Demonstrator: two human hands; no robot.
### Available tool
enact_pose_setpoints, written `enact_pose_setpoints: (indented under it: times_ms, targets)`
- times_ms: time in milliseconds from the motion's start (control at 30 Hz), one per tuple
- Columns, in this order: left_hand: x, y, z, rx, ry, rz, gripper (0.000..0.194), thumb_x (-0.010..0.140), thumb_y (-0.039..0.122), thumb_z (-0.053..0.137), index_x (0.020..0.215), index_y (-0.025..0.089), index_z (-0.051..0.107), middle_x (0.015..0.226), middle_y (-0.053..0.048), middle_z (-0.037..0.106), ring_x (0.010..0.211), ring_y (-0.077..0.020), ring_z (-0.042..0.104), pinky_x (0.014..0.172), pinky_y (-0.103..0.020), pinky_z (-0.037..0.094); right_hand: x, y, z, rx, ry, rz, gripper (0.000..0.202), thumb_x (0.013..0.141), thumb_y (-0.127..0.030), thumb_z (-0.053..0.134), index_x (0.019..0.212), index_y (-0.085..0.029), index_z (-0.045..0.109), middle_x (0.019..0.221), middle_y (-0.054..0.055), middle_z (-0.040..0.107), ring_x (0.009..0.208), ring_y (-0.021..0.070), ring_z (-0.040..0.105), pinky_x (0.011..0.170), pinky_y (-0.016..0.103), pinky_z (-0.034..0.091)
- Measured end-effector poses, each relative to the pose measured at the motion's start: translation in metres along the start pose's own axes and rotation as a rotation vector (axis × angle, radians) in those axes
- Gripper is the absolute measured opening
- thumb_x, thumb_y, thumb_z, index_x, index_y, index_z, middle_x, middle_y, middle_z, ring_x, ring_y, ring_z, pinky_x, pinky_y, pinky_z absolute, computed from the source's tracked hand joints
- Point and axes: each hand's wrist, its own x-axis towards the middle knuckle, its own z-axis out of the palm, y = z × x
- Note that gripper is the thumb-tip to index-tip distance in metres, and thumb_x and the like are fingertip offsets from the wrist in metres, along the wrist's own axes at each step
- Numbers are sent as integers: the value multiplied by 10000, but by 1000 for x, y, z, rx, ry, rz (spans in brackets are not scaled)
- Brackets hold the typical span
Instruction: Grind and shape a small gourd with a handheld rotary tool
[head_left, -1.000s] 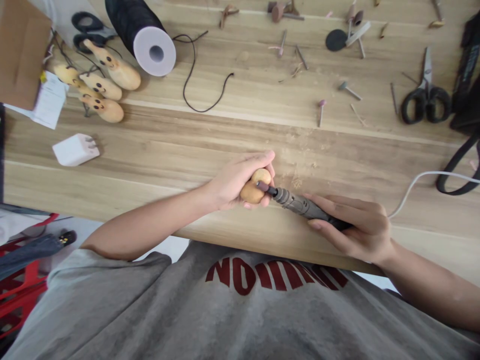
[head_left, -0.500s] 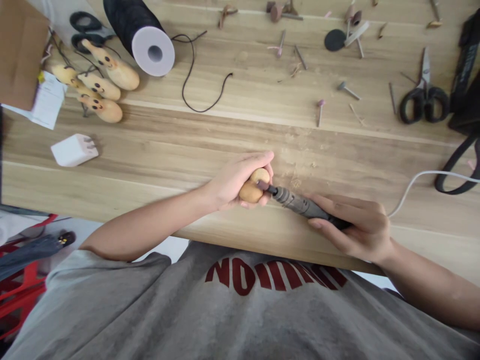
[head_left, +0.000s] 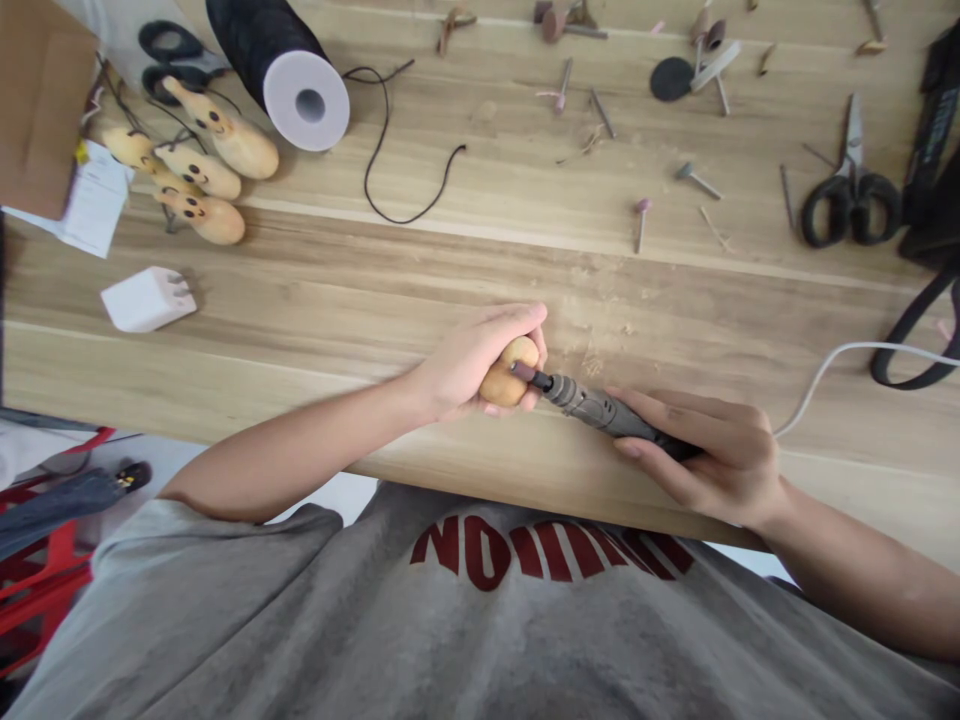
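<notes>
Holding a small gourd [head_left: 499, 385] snug in the left hand [head_left: 471, 362], with fingers wrapped round and two bumps peeking out. Holding a grinder [head_left: 589, 402] in the right hand [head_left: 709, 450], between three and four o'clock from the gourd, pinched by thumb and fingers. Pointing the dark red tip [head_left: 523, 370] toward nine o'clock, right at the dip between the bumps. Seems to be touching there; hard to tell if spinning or still.

Hardly changed from half a second ago: same grip on both sides, same gourd place over the near part of the bench [head_left: 337, 300], with only the tip slid a tiny bit toward nine o'clock. Looks like steady work on one spot, with no new step begun.

Going outward, near at three o'clock: pale dust [head_left: 594, 362]. Farther at three: a white cord [head_left: 817, 375]. Between one and two: little tool bits, such as a pink one [head_left: 642, 220]. At two: scissors [head_left: 852, 195]. At eleven: loose string [head_left: 367, 185]. Between ten and eleven: a black spool [head_left: 274, 65]. At ten: gourds with smiley faces [head_left: 217, 220]. Around nine: a white plug [head_left: 146, 302].
</notes>
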Motion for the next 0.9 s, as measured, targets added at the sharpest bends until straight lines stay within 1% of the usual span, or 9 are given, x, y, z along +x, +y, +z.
enact_pose_setpoints:
  times_ms: [133,233,367,500,600,733,833,900]
  targets:
    - [0,0,1,-9,9,3,362,980,300,425,646,170,479,526,30,523,339,-70,503,285,-137,270,0,0,0,2,10,26,356,915,-241,680,1268,-253,718,910,59,803,708,200,760,554,261,615]
    - [0,0,1,2,18,-3,363,979,290,416,640,172,470,522,27,508,356,-79,523,286,-137,266,0,0,0,4,-12,20,344,923,-254,671,1263,-257,722,890,53,802,698,196,757,529,254,604]
    - [0,0,0,20,11,-5,355,978,292,401,648,178,467,516,20,527,326,-67,459,284,-146,266,0,0,0,1,11,25,354,914,-239,682,1266,-258,720,911,55,803,718,196,761,563,257,615]
    - [0,0,0,31,12,-7,359,976,293,396,640,181,455,497,16,520,333,-78,477,285,-145,265,0,0,0,7,-5,7,373,905,-223,693,1276,-254,715,878,50,797,695,188,754,546,246,599]
    - [0,0,0,24,0,-4,359,977,285,388,644,177,468,486,15,524,314,-71,448,282,-148,262,1,0,-1,9,14,15,360,908,-228,690,1266,-247,722,889,54,799,683,179,750,560,241,604]
    - [0,0,0,25,5,1,375,978,268,389,623,175,465,485,11,516,343,-83,497,279,-145,266,2,0,0,8,0,15,334,914,-238,679,1242,-260,734,878,47,802,671,184,752,530,242,597]
    - [0,0,1,20,4,-12,377,977,266,382,622,176,468,479,7,519,328,-79,473,274,-146,255,2,0,0,20,16,26,350,904,-226,692,1250,-254,730,894,51,803,680,187,755,552,247,607]
    - [0,0,1,19,14,-13,378,976,265,388,617,174,466,491,12,509,339,-78,491,276,-137,246,2,0,0,21,3,8,363,904,-225,693,1264,-252,722,911,56,805,694,190,759,560,249,612]
